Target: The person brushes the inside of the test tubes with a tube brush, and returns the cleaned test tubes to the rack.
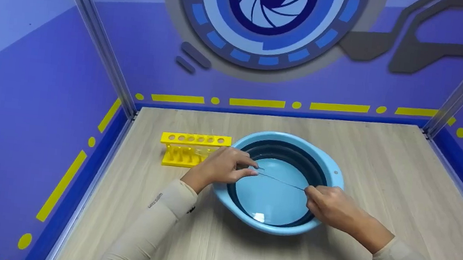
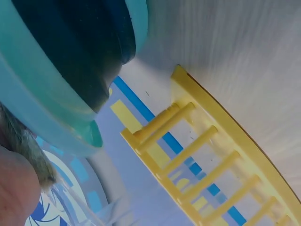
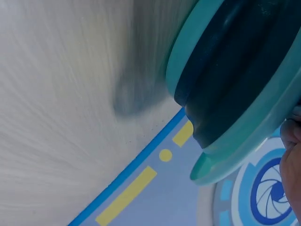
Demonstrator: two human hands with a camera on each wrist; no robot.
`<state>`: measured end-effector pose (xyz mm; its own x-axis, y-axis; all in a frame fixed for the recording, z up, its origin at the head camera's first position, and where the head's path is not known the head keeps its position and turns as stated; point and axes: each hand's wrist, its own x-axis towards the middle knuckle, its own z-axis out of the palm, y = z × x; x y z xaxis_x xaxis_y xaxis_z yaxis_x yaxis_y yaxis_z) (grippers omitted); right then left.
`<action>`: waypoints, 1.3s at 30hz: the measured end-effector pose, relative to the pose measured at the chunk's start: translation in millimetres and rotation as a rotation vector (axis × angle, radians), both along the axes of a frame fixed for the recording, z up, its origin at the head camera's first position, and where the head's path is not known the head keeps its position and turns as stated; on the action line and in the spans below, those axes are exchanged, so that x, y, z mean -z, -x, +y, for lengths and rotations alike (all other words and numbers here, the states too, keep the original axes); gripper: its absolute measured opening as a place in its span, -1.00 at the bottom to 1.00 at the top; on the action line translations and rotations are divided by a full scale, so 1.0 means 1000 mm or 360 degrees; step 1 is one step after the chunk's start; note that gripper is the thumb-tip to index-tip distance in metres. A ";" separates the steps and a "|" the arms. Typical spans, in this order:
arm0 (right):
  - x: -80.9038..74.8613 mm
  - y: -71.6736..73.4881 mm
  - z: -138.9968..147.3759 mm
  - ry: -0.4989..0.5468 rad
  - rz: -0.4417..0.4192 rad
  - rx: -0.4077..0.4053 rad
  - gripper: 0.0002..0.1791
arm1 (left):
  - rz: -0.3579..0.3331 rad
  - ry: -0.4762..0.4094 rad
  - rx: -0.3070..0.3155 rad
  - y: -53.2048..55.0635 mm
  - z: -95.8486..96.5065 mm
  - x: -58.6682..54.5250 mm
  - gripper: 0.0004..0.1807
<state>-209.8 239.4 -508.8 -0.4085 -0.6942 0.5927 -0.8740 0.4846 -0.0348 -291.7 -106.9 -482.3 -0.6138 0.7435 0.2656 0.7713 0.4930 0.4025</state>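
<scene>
Over the basin, my left hand [image 1: 225, 164] grips a clear test tube [image 1: 203, 152], whose see-through end points left towards the yellow rack. Brown-grey bristles of a tube brush [image 2: 29, 153] show by the left hand in the left wrist view; they appear to be inside the tube. A thin twisted wire handle [image 1: 282, 181] runs from the left hand across to my right hand [image 1: 332, 206], which pinches its far end with curled fingers. Beneath both hands stands a light-blue basin [image 1: 274, 229] with dark folding walls. The right fingertips are mostly hidden in the right wrist view.
A yellow test tube rack [image 1: 196, 138] with a row of holes stands left of the basin, partly behind the left hand. Patterned blue panels [image 1: 107, 37] enclose the wood-grain table [image 1: 384, 165] at the back and sides.
</scene>
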 end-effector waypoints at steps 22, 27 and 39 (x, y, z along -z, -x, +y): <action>-0.006 -0.011 0.025 -0.0080 0.0115 0.0105 -0.92 | -0.0050 -0.0066 -0.0074 -0.002 -0.003 -0.006 -0.69; -0.007 -0.014 0.024 0.0046 -0.0068 0.0182 -0.77 | 0.0150 -0.0124 -0.0069 0.000 -0.004 -0.005 -0.68; -0.011 -0.021 0.024 0.0330 -0.0623 0.0165 -0.76 | 0.0445 -0.0162 -0.0057 0.000 -0.012 -0.006 -0.66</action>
<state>-188.3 263.8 -497.9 -0.6907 -0.5205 0.5020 -0.7229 0.5169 -0.4585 -291.6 -118.6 -476.5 -0.5317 0.6835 0.5001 0.8420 0.4899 0.2257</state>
